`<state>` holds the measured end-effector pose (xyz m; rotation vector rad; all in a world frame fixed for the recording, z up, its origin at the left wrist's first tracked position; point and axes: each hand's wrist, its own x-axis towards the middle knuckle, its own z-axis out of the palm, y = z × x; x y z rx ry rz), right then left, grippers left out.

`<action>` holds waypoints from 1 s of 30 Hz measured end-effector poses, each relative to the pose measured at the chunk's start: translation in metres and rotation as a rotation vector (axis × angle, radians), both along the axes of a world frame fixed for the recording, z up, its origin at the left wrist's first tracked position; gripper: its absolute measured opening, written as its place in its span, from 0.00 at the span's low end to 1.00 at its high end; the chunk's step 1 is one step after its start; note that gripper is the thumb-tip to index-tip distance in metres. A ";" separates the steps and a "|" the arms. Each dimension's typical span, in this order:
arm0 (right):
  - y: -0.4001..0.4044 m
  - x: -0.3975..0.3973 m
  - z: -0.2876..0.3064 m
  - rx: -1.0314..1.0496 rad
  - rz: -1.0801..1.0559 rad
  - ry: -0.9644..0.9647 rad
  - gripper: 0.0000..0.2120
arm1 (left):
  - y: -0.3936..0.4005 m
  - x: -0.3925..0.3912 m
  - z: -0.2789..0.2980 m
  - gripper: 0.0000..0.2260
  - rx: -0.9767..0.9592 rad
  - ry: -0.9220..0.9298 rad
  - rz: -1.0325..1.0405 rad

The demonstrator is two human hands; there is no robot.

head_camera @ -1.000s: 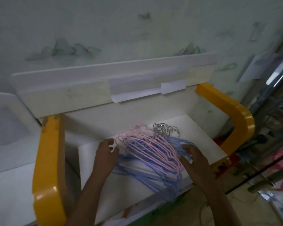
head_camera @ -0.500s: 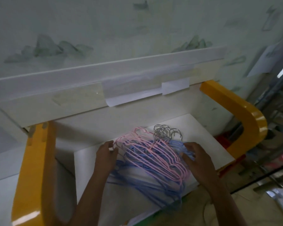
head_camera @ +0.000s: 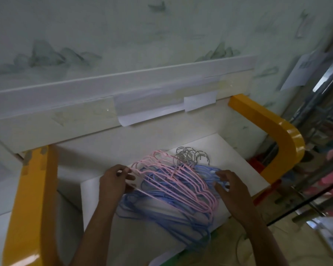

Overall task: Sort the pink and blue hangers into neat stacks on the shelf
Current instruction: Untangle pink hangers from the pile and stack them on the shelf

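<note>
Several pink hangers (head_camera: 177,181) lie on top of several blue hangers (head_camera: 167,212) in one mixed pile on the white shelf (head_camera: 229,158). Their metal hooks (head_camera: 188,156) bunch together at the far side of the pile. My left hand (head_camera: 113,181) pinches the left end of the pink hangers between thumb and fingers. My right hand (head_camera: 229,187) rests at the pile's right side, fingers curled and spread, touching the ends of the blue hangers.
Yellow rails (head_camera: 29,208) frame the shelf on the left and on the right (head_camera: 277,135). A white ledge with taped paper (head_camera: 148,106) runs along the wall behind. Metal poles and a glass edge (head_camera: 315,191) stand at the right.
My left hand has closed on the left end of the pink hangers. My right hand stays at the pile's right side. The view has shifted slightly.
</note>
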<state>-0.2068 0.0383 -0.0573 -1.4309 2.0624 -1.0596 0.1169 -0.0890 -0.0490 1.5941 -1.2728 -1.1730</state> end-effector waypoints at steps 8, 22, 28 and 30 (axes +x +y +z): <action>0.011 -0.005 0.006 -0.015 0.058 0.011 0.14 | 0.040 0.003 0.018 0.07 -0.013 0.280 0.192; 0.029 0.013 -0.010 0.085 0.107 0.082 0.07 | 0.075 0.010 0.018 0.08 -0.132 0.477 0.312; 0.018 0.023 -0.016 0.151 0.083 0.197 0.09 | 0.067 0.007 0.017 0.08 -0.118 0.521 0.301; 0.015 0.023 -0.018 0.189 0.071 0.233 0.08 | 0.063 0.007 0.017 0.08 -0.114 0.521 0.292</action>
